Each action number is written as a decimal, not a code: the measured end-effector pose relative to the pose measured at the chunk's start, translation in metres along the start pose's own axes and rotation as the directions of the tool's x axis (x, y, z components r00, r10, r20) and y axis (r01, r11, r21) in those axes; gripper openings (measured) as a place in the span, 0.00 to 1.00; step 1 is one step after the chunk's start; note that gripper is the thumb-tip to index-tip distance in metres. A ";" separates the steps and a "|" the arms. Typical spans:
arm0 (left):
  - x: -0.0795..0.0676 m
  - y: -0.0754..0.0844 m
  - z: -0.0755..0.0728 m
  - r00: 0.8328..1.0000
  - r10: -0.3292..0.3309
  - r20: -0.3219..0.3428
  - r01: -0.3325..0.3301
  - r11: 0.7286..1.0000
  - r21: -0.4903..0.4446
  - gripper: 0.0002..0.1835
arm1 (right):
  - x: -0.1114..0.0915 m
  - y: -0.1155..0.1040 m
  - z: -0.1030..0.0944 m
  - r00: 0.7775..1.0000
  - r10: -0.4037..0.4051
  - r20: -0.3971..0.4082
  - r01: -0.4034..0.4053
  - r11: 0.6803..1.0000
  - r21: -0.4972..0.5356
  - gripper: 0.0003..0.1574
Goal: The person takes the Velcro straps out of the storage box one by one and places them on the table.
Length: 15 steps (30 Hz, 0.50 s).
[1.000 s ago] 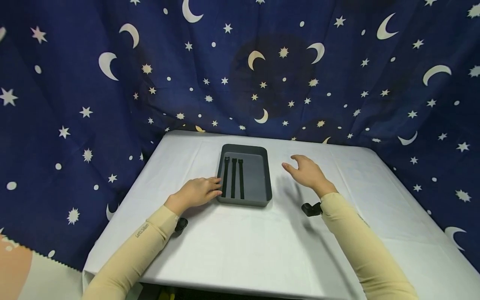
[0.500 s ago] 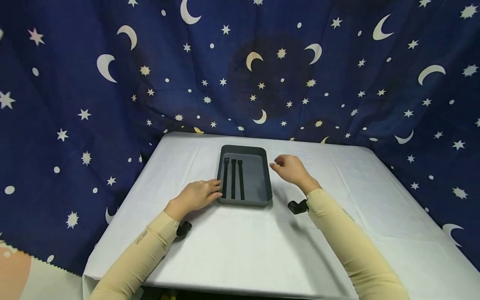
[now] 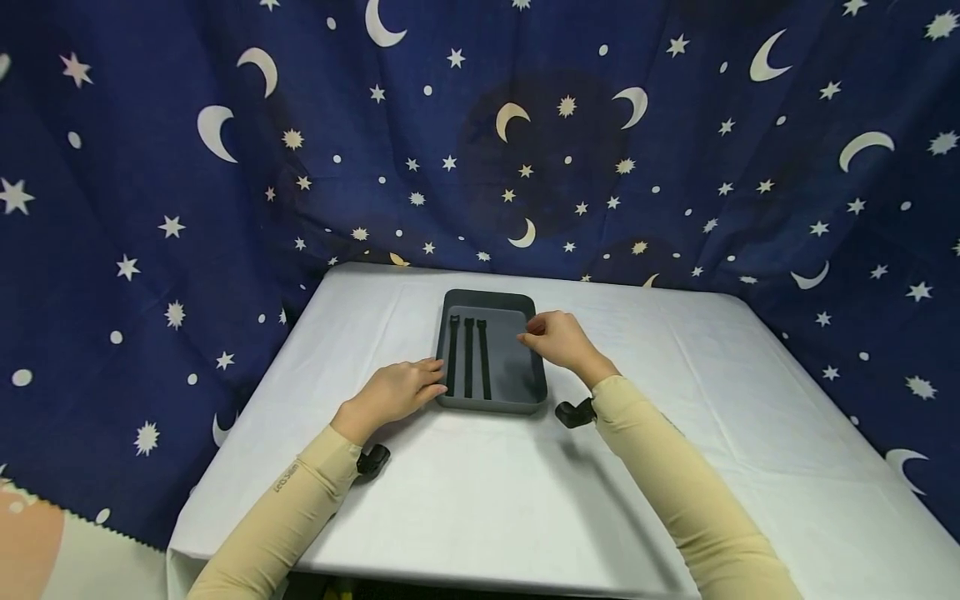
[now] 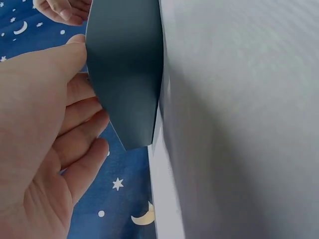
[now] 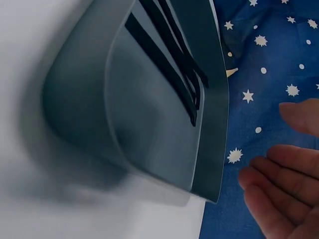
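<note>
A dark grey rectangular tray (image 3: pixel 513 371) stands on the white-covered table. Three slim black straps (image 3: pixel 468 358), each with a wider head at its far end, lie side by side along the tray's left half. My left hand (image 3: pixel 390 390) touches the left rim with loosely bent fingers; in the left wrist view its thumb and fingertips are right at the edge of the tray wall (image 4: pixel 127 64). Over the tray's right rim hovers my right hand (image 3: pixel 558 340), and in the right wrist view its relaxed fingers (image 5: pixel 294 186) hold nothing, apart from the straps (image 5: pixel 162 57).
White cloth (image 3: pixel 480 500) covers the table, whose front edge runs along the bottom of the head view. Behind and beside it hangs a dark blue curtain (image 3: pixel 450 108) with moons and stars. A small black wrist camera (image 3: pixel 574 414) sits under the right sleeve cuff.
My right hand has moved left, from beside the tray to above its right rim, its fingers drawing closer together. The left hand stays at the left rim; the straps have not moved.
</note>
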State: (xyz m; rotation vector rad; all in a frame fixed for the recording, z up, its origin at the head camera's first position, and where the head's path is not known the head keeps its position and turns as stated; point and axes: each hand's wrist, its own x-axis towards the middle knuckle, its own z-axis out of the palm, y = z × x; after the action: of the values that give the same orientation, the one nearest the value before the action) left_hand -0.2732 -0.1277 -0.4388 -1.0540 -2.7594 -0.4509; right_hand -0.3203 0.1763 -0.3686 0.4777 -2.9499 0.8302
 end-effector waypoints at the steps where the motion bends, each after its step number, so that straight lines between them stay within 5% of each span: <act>1: 0.000 0.000 0.000 1.000 0.002 -0.002 -0.002 1.000 0.000 0.24 | 0.001 -0.001 0.001 1.000 0.000 0.003 0.000 1.000 0.003 0.26; 15: 0.000 -0.001 0.002 1.000 -0.005 0.004 0.005 1.000 -0.010 0.24 | 0.012 -0.014 0.021 1.000 -0.006 0.026 0.004 0.998 0.057 0.25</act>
State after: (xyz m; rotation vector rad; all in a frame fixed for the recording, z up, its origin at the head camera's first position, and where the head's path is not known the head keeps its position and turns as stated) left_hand -0.2744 -0.1279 -0.4408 -1.0516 -2.7663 -0.4644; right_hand -0.3266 0.1507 -0.3786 0.5029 -2.9545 0.9167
